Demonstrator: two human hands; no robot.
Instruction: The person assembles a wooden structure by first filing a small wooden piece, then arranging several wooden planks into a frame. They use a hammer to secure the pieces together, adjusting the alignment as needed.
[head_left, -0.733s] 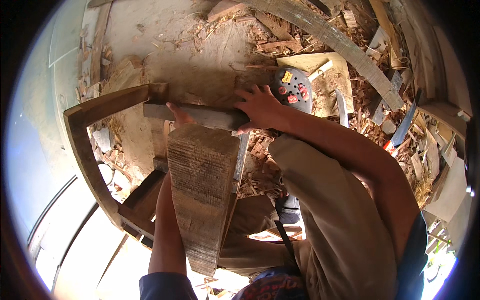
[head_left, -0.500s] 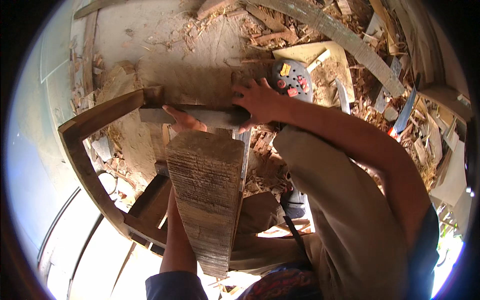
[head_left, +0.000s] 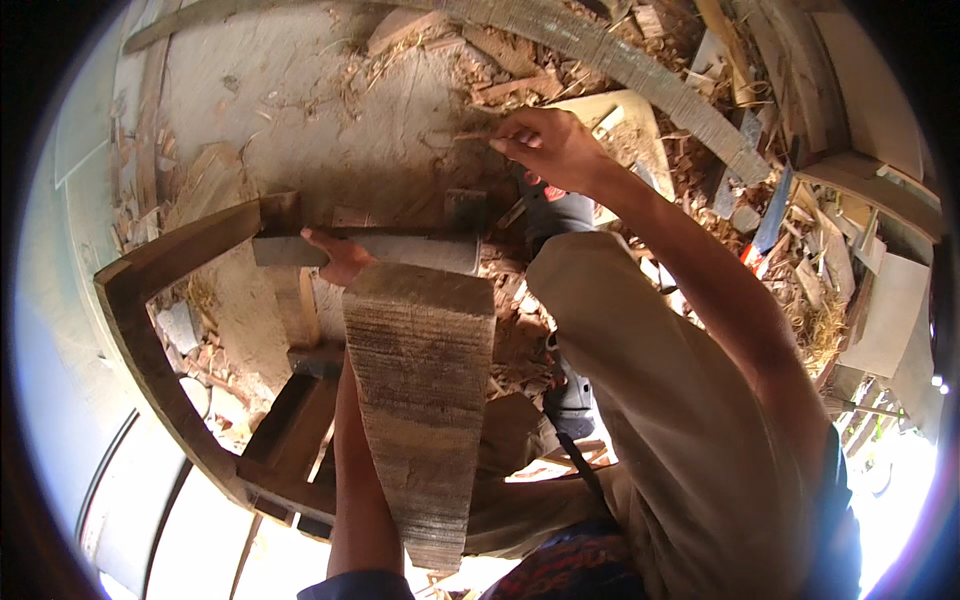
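A wide, rough-sawn plank (head_left: 420,400) slopes up in front of me. Past its far end lies a dark wooden bar (head_left: 420,252), set crosswise. My left hand (head_left: 345,262) grips this bar, thumb lying along its top; its other fingers are hidden. Beyond the bar, my right hand (head_left: 550,145) is raised over the floor with fingers curled in a pinch. Whatever those fingertips hold, if anything, is too small to make out. To the left of the plank stands a curved wooden frame (head_left: 150,315), its pieces joined at angles.
My foot in a dark clog (head_left: 560,210) is below my right wrist. Wood scraps and shavings litter the ground on the right, along with a handsaw (head_left: 772,215) with a blue blade. A long curved board (head_left: 600,60) crosses the far side. A pale wall (head_left: 60,300) rises at left.
My right hand has left the bar and moved up, away from me, its fingers closing from a spread into a pinch. My left hand stays on the bar. The view has shifted slightly.
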